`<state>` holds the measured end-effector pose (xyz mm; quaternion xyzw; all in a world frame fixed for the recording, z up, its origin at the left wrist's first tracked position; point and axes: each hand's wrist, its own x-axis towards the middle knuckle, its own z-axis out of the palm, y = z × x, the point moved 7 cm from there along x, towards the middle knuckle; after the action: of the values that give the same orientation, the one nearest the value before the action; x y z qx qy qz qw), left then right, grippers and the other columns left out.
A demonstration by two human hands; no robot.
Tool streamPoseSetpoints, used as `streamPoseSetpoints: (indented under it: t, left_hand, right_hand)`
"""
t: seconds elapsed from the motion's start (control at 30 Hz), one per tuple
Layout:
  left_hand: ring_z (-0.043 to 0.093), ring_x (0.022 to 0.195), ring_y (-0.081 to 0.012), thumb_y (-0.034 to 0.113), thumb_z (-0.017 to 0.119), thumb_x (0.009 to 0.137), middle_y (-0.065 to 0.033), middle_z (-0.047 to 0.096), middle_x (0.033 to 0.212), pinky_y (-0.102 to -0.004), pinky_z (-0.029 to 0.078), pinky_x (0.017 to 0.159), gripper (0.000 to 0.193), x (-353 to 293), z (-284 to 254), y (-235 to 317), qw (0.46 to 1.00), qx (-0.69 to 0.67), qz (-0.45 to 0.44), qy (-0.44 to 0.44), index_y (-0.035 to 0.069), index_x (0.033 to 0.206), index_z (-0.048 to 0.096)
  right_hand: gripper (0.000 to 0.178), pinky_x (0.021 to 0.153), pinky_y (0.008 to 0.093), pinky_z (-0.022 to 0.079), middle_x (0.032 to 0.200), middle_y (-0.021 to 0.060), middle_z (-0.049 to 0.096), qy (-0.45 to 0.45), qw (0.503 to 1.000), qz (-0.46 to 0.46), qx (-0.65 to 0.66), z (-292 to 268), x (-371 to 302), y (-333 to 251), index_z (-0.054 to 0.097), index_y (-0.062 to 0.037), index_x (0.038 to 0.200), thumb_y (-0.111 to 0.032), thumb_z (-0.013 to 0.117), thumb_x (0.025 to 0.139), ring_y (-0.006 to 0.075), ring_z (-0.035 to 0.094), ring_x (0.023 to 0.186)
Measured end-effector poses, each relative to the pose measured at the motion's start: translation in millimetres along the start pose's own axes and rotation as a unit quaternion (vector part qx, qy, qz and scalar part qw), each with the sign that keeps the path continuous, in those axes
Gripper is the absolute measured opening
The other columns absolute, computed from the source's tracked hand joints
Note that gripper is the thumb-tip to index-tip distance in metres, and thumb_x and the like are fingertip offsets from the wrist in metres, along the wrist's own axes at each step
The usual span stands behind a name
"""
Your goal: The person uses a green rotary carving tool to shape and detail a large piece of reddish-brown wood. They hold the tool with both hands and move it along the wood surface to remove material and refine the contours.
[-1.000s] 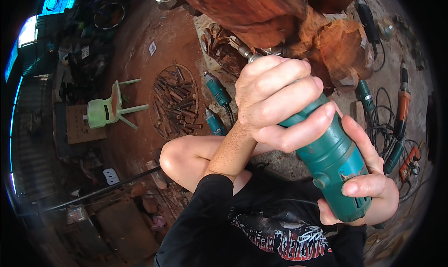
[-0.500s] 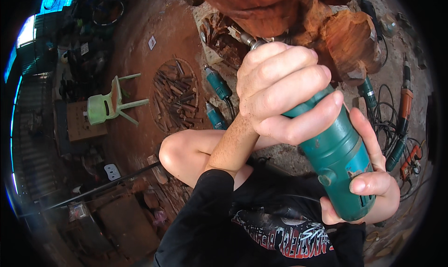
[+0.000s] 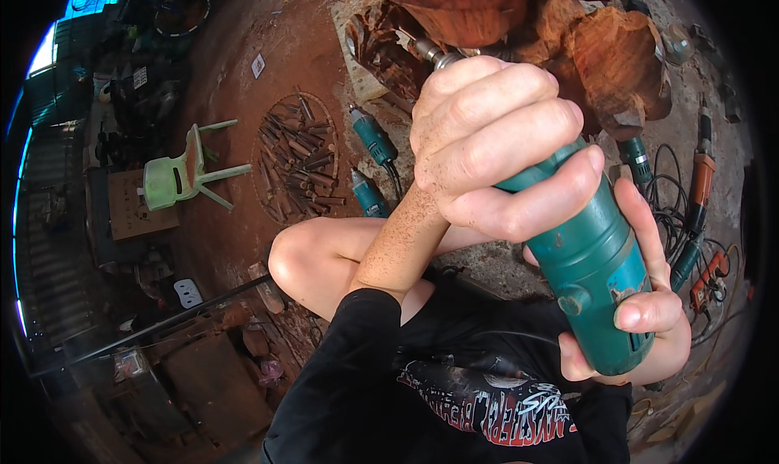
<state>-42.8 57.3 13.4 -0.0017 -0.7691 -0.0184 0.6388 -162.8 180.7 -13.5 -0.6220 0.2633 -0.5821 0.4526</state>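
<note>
A green die grinder (image 3: 578,257) slants across the view, its metal nose (image 3: 442,57) toward the upper left. My left hand (image 3: 491,143) is wrapped around its front part, fingers over the top. Behind it, my right hand (image 3: 664,322) grips the rear of the body, with thumb and fingers on either side. At the top is a reddish-brown carved piece of wood (image 3: 462,14) with rounded, grooved shapes. The bit meets or passes close to the wood's lower left side; its exact contact cannot be made out.
Two more green grinders (image 3: 373,135) lie left of my left forearm. Beyond them is a round pile of wooden-handled tools (image 3: 300,160) and a pale green plastic chair (image 3: 174,180). On the right are an orange power tool (image 3: 703,180), an orange-red tool (image 3: 711,279) and tangled black cables (image 3: 669,184).
The view has shifted slightly, so the background sits a little further left. Both hands keep their hold on the die grinder, which has moved only a little.
</note>
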Motion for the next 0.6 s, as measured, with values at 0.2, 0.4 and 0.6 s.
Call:
streamPoseSetpoints:
  t: [0.2, 0.4, 0.6]
  left_hand:
    - [0.067, 0.097, -0.0256, 0.01, 0.084, 0.067, -0.0043, 0.066, 0.113, -0.0393, 0.055, 0.077, 0.054, 0.5, -1.0, 1.2, 1.0, 0.0, -0.005, -0.013, 0.021, 0.118, 0.069]
    - [0.069, 0.085, -0.0247, 0.024, 0.082, 0.086, -0.0071, 0.064, 0.104, -0.0354, 0.056, 0.071, 0.031, 4.3, 2.7, -0.1, 0.996, 0.037, 0.076, 0.001, 0.019, 0.109, 0.063]
    - [0.069, 0.087, -0.0254, 0.022, 0.082, 0.084, -0.0065, 0.064, 0.105, -0.0374, 0.056, 0.074, 0.032, 3.8, 1.6, 4.9, 0.997, 0.055, 0.056, 0.01, 0.019, 0.109, 0.063]
  right_hand:
    - [0.085, 0.117, 0.0511, 0.046, 0.172, 0.0256, 0.019, 0.002, 1.0, 0.005, 0.003, 0.2, -1.0, 0.7, 0.051, -0.0265, 0.145, 0.004, 0.085, 0.073, 0.0442, 0.043, 0.149]
    - [0.085, 0.117, 0.0517, 0.046, 0.172, 0.0258, 0.018, 0.006, 1.0, 0.004, 0.007, -0.9, -2.1, -0.3, 0.051, -0.027, 0.144, 0.004, 0.085, 0.073, 0.0448, 0.043, 0.148]
    - [0.084, 0.117, 0.0522, 0.046, 0.172, 0.0259, 0.017, 0.011, 1.0, -0.005, 0.011, -3.8, -5.1, -0.9, 0.051, -0.0275, 0.144, 0.004, 0.085, 0.073, 0.0454, 0.043, 0.148]
